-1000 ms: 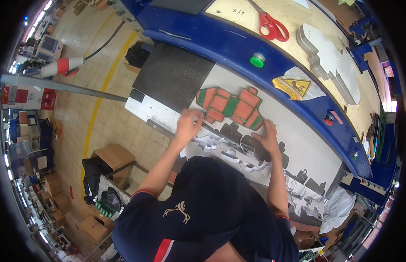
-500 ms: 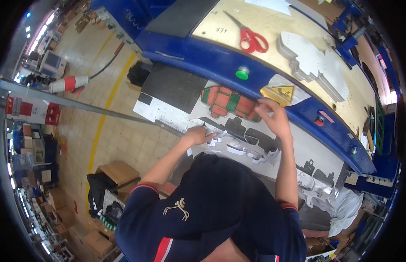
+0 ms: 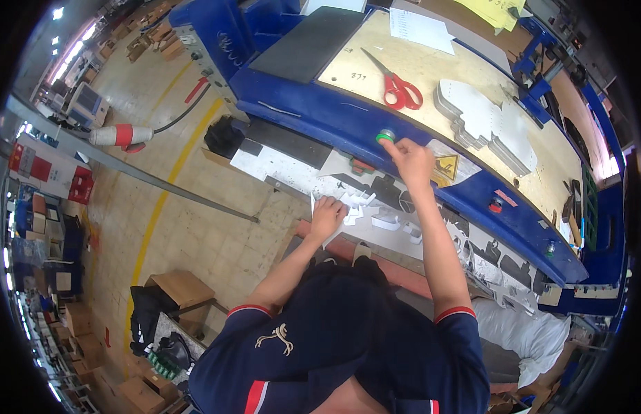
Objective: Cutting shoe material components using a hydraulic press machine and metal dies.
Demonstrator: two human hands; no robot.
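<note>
My right hand (image 3: 413, 163) is at the blue machine beam, its thumb against a green push button (image 3: 385, 135); its fingers are bent and hold nothing. Close below the beam, a red-and-green cutting die (image 3: 362, 166) shows only in a small part, the rest hidden under the beam. My left hand (image 3: 327, 215) lies with fingers spread on a white sheet, beside curled white offcuts (image 3: 358, 203). More white cut pieces (image 3: 386, 219) lie to the right on the pale work surface.
On the machine top are red-handled scissors (image 3: 402, 91) and a stack of white cut shapes (image 3: 486, 121). A yellow warning sign (image 3: 446, 168) and a red button (image 3: 496, 204) are on the blue beam (image 3: 306, 117). A metal rail (image 3: 175, 186) crosses at left.
My right hand has gone from the die to the green button. The die, fully visible before, is now mostly covered by the blue beam. My left hand stays by the white offcuts.
</note>
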